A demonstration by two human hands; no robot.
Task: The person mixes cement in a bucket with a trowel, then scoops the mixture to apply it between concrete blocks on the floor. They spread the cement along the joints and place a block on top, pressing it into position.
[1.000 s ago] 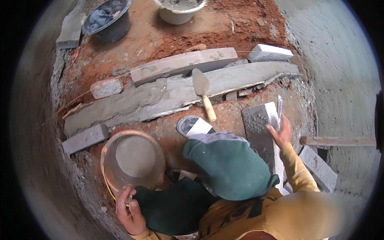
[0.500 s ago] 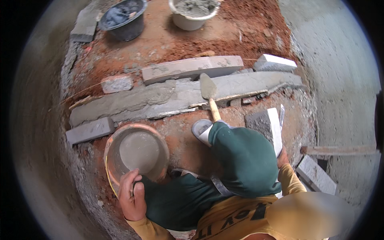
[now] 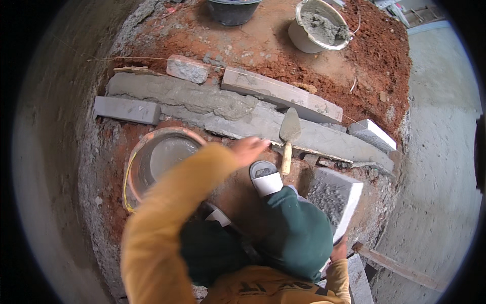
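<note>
My left hand (image 3: 249, 150) reaches forward over the ground, its fingers stretched out and a little blurred, with nothing in them. Close to its fingertips lies a pointed trowel (image 3: 290, 127), its blade on the mortar-covered strip (image 3: 324, 136) and its wooden handle toward me. At lower right, my right hand (image 3: 340, 249) grips the near end of a light block (image 3: 331, 197). That block has a rough grey broad face and a white side. My left forearm passes over part of an orange-rimmed bucket (image 3: 148, 136) of grey wet mix.
Beyond the strip lie a long block (image 3: 283, 93), a rough pale block (image 3: 187, 69) and a white block (image 3: 373, 136), with a taut string above. Another block (image 3: 127, 110) rests at left. A mortar bucket (image 3: 310, 35) and dark tub (image 3: 234, 11) stand farther off. Concrete walls flank both sides.
My left hand has moved from the bucket's near rim forward and right toward the trowel. The view has shifted and turned. My right hand stays at the block, which now shows more of its rough face.
</note>
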